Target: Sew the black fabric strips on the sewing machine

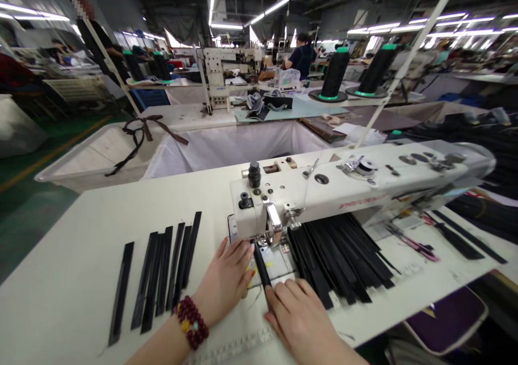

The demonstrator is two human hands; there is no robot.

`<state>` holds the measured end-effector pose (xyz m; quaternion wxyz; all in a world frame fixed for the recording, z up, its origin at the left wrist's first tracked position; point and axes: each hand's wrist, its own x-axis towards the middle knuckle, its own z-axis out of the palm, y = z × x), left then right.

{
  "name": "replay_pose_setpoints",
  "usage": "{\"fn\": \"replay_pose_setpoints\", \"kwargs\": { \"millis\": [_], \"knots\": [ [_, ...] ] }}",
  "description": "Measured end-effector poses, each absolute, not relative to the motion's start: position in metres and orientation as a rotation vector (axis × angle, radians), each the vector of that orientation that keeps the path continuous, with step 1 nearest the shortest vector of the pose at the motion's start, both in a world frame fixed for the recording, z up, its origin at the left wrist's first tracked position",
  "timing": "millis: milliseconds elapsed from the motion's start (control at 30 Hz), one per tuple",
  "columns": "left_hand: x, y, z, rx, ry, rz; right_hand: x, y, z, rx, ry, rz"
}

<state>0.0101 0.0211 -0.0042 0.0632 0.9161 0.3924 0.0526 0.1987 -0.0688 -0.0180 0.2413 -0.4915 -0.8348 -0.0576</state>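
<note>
A white sewing machine (307,184) stands on the pale table, its needle area above a metal plate. One black strip (261,265) runs from under the presser foot toward me. My right hand (297,313) grips the near end of this strip between thumb and fingers. My left hand (226,278), with a beaded bracelet on the wrist, lies flat beside the foot, fingers spread, just left of the strip. Several loose black strips (162,268) lie left of my left hand. A thick row of black strips (335,257) lies under the machine arm.
Pink-handled scissors (416,246) and more black pieces (459,238) rest at the right. Beyond the table are a white cloth-lined bin (226,143), black thread cones (335,76) and another machine (218,79). A person (301,56) is farther back.
</note>
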Motion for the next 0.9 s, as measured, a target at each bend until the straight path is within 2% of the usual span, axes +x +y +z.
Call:
{"fn": "replay_pose_setpoints", "kwargs": {
  "millis": [900],
  "knots": [
    [0.015,0.029,0.0,2.721,1.188,0.057,0.183,-0.004,-0.014,-1.527,-2.414,-0.279]
  ]
}}
